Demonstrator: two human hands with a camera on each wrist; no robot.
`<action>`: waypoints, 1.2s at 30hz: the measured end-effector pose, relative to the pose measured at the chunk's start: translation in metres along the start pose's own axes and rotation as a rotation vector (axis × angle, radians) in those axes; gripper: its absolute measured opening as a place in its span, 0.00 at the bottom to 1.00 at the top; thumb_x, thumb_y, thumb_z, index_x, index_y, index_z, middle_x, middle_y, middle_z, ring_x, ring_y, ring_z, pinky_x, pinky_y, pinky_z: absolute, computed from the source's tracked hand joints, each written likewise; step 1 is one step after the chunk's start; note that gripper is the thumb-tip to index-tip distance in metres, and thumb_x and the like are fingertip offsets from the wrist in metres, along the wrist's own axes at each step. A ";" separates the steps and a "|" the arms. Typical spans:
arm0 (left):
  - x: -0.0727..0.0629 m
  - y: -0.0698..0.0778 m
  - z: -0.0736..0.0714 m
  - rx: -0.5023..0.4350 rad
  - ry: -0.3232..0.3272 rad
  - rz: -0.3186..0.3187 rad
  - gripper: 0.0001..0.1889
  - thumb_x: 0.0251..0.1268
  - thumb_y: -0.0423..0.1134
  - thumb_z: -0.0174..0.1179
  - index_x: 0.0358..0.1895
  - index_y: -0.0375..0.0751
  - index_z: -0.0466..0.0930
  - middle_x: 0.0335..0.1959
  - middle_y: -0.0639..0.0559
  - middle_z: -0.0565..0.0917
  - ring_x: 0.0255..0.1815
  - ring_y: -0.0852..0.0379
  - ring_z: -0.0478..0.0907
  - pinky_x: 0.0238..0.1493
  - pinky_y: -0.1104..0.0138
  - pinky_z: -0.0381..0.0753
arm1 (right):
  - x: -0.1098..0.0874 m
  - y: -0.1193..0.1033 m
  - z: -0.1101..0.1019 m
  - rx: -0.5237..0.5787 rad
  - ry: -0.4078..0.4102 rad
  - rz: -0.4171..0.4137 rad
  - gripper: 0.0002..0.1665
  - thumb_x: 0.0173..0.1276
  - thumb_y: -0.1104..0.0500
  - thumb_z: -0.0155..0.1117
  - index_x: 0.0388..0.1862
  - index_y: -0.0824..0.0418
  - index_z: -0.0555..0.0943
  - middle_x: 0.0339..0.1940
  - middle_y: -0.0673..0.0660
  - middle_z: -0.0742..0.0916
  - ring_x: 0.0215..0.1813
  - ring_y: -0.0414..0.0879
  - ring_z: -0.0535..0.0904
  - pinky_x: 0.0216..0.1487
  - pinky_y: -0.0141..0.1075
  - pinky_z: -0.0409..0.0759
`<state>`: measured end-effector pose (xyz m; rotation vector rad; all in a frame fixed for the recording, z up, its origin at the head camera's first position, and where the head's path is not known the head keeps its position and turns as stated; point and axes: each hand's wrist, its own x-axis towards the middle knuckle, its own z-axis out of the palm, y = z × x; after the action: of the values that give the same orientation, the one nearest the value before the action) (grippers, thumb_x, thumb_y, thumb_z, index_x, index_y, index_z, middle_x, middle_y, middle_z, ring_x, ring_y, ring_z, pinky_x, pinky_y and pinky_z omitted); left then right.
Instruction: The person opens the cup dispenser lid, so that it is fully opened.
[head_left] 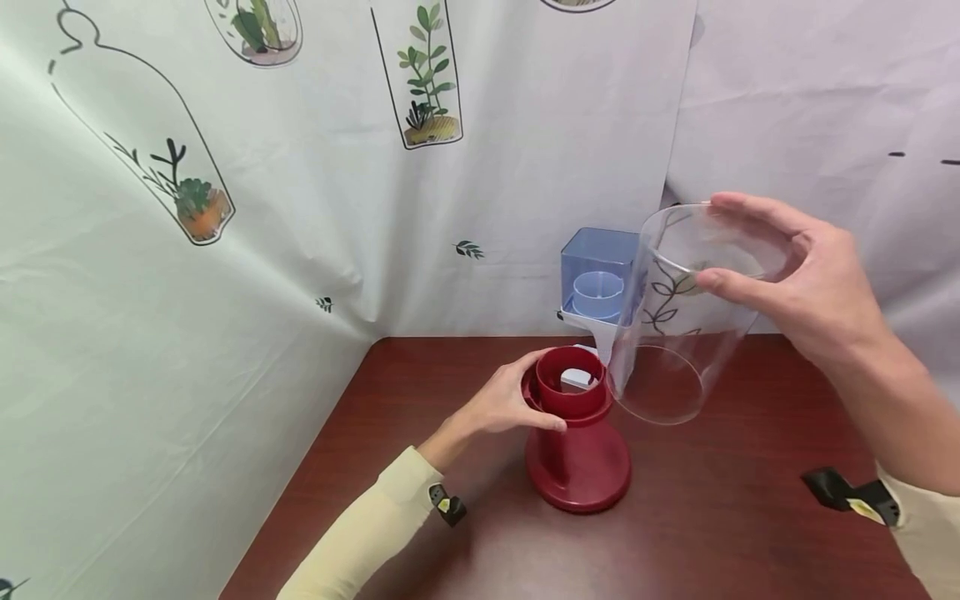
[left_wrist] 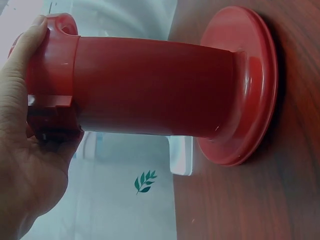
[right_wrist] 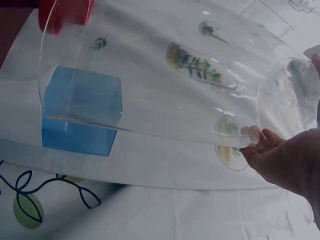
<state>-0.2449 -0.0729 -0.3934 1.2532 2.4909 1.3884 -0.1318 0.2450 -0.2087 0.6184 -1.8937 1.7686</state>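
A red plastic pedestal (head_left: 583,471) with a round foot and an open collar at its top stands upright on the table. My left hand (head_left: 498,402) grips that collar, thumb at the front and fingers round the far side. In the left wrist view the smooth red column (left_wrist: 155,85) leads down to its wide foot. Up to the right, my right hand (head_left: 813,287) holds a clear plastic cylinder (head_left: 663,387) by its upper rim, between thumb and fingers. The cylinder is tilted, its lower end beside the red collar and raised above the table.
Behind the pedestal stands a dispenser with a translucent blue square hopper (head_left: 598,258) on a white support (head_left: 602,337), partly seen through the cylinder. The dark red wood table (head_left: 712,517) meets a white plant-print curtain (head_left: 510,167) at the back and left.
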 end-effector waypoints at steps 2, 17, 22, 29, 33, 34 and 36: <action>-0.001 -0.001 -0.005 -0.003 0.005 -0.008 0.49 0.43 0.54 0.81 0.72 0.56 0.65 0.61 0.59 0.78 0.56 0.62 0.76 0.51 0.65 0.81 | 0.000 0.002 -0.003 0.001 0.012 0.005 0.42 0.50 0.80 0.73 0.67 0.65 0.76 0.60 0.56 0.84 0.61 0.43 0.78 0.41 0.24 0.80; 0.000 -0.006 -0.049 0.018 0.091 -0.086 0.49 0.44 0.56 0.79 0.72 0.54 0.65 0.61 0.53 0.77 0.55 0.58 0.77 0.45 0.63 0.84 | 0.001 0.036 -0.022 -0.333 0.083 0.140 0.46 0.53 0.67 0.80 0.71 0.53 0.74 0.63 0.47 0.82 0.65 0.35 0.75 0.44 0.18 0.75; 0.002 -0.011 -0.064 0.005 0.133 -0.104 0.48 0.43 0.56 0.80 0.72 0.55 0.66 0.60 0.57 0.77 0.55 0.57 0.77 0.45 0.62 0.85 | 0.004 0.054 -0.030 -0.412 0.108 0.165 0.46 0.53 0.61 0.82 0.72 0.51 0.73 0.65 0.49 0.81 0.58 0.30 0.79 0.43 0.17 0.72; 0.004 -0.020 -0.085 0.047 0.168 -0.169 0.52 0.42 0.60 0.79 0.73 0.53 0.64 0.61 0.59 0.76 0.57 0.56 0.75 0.46 0.60 0.84 | 0.009 0.077 -0.040 -0.518 0.143 0.190 0.48 0.54 0.53 0.82 0.73 0.49 0.71 0.68 0.57 0.78 0.57 0.32 0.77 0.44 0.16 0.71; 0.006 -0.026 -0.098 0.070 0.190 -0.191 0.53 0.43 0.60 0.78 0.75 0.50 0.62 0.61 0.59 0.75 0.56 0.57 0.75 0.47 0.60 0.84 | 0.013 0.090 -0.045 -0.522 0.167 0.188 0.48 0.55 0.52 0.81 0.74 0.51 0.71 0.69 0.59 0.77 0.62 0.36 0.76 0.49 0.16 0.70; 0.007 -0.028 -0.101 0.076 0.197 -0.193 0.54 0.43 0.61 0.78 0.75 0.50 0.62 0.61 0.59 0.75 0.56 0.57 0.75 0.48 0.61 0.83 | 0.014 0.094 -0.046 -0.515 0.172 0.188 0.48 0.55 0.52 0.81 0.74 0.52 0.71 0.69 0.60 0.77 0.64 0.38 0.75 0.50 0.16 0.70; 0.008 -0.032 -0.105 0.082 0.211 -0.205 0.54 0.43 0.61 0.78 0.76 0.49 0.62 0.61 0.59 0.76 0.56 0.58 0.75 0.48 0.61 0.83 | 0.016 0.102 -0.048 -0.501 0.184 0.191 0.48 0.56 0.53 0.81 0.74 0.54 0.70 0.69 0.61 0.76 0.66 0.40 0.74 0.51 0.16 0.70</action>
<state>-0.3104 -0.1503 -0.3503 0.8710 2.7465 1.4495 -0.2057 0.2990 -0.2759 0.0928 -2.1994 1.3145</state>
